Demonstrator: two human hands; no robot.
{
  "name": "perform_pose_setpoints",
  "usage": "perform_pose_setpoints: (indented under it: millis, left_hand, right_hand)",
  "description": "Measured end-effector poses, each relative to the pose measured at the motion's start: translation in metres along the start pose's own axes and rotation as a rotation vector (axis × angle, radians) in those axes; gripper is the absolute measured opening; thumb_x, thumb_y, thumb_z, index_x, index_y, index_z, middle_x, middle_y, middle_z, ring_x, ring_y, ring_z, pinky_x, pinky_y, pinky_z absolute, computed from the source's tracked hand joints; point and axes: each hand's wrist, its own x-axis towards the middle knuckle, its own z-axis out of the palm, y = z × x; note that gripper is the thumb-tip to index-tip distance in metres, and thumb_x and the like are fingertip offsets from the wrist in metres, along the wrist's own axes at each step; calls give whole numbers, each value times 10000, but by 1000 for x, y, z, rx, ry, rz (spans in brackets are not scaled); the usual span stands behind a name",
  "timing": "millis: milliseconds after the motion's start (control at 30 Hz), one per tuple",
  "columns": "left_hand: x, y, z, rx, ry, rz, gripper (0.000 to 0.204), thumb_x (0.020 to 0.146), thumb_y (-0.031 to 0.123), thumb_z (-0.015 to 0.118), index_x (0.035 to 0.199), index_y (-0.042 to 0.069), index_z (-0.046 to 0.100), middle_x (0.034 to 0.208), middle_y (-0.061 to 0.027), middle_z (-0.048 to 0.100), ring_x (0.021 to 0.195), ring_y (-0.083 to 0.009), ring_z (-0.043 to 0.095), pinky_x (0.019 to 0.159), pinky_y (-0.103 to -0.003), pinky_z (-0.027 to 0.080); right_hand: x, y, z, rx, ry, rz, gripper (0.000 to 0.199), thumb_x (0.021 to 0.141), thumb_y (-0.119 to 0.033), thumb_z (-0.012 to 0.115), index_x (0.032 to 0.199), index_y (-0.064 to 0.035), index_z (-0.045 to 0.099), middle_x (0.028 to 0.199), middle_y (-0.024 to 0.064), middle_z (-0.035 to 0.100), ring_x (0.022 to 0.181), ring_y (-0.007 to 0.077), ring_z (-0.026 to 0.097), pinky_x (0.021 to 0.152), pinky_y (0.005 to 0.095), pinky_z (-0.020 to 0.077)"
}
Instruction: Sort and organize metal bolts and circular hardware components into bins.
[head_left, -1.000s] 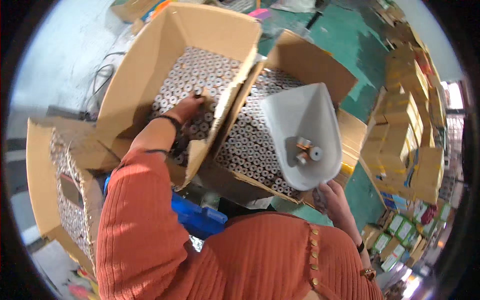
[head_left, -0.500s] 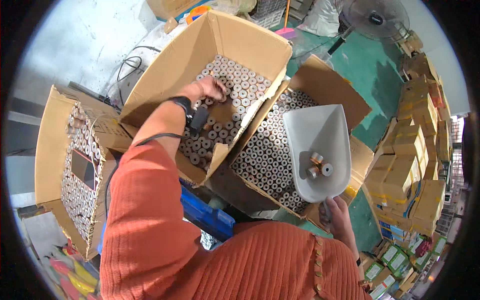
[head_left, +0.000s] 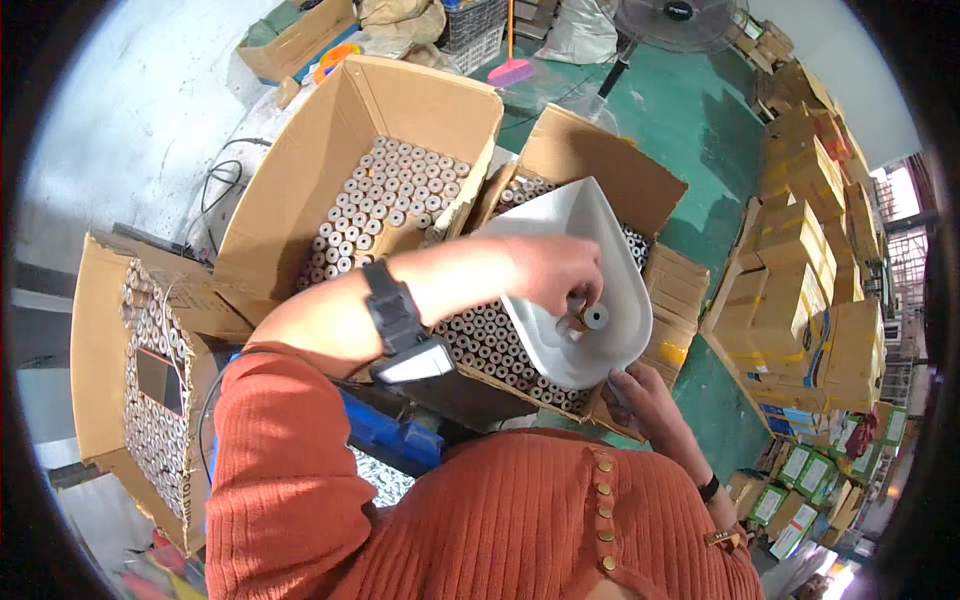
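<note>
Metal cylinders (head_left: 596,317) sit in the white scoop (head_left: 632,345). The left hand (head_left: 558,272) is inside the scoop too, its fingers bent; I cannot tell if they pinch anything. The right hand (head_left: 646,402) wraps its fingers around the scoop's handle (head_left: 617,387). Left of the scoop, a cardboard box (head_left: 295,185) holds more cylinders.

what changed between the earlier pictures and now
The left hand has moved rightward, out of the middle cardboard box and over to reach into the grey scoop; whether it holds anything is unclear. The right hand still holds the scoop, and a small cylinder still shows inside.
</note>
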Motion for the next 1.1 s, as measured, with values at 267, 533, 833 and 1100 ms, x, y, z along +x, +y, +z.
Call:
perform_pose_setpoints:
  millis: [267, 533, 833, 1100]
  left_hand:
    - [-8, 0, -54, -15, 101, -257, 382, 767, 142, 719, 1141, 89, 663, 1213, -169, 615, 1105, -358, 601, 955, -424, 493]
    - [-276, -262, -51, 274, 467, -1290, 541, 750, 419, 740, 1188, 112, 653, 1081, -193, 675, 985, -338, 665, 887, -417, 523]
    - [-210, -243, 57, 474, 363, -1534, 1023, 657, 592, 788, 1511, 294, 309, 1538, -125, 296, 1376, -370, 327, 1082, -589, 314]
    - [-176, -236, 80, 472, 436, -1572, 1009, 699, 680, 718, 1519, 267, 300, 1542, -148, 291, 1356, -396, 354, 1057, -613, 327]
  right_hand:
    - [-4, 16, -9, 92, 65, -21, 260, 997, -275, 529, 996, -17, 561, 714, 1, 539, 536, 88, 467, 459, 244, 363]
    - [5, 28, -10, 115, 16, 0, 194, 989, -235, 529, 1012, -42, 530, 702, 27, 527, 523, 120, 475, 438, 260, 369]
    - [14, 29, -9, 156, 78, 49, 230, 983, -246, 548, 1006, -18, 526, 667, 42, 528, 466, 109, 446, 396, 255, 333]
    - [17, 25, -9, 190, 133, 86, 188, 991, -204, 518, 1026, -19, 526, 674, 35, 521, 480, 110, 455, 404, 255, 336]
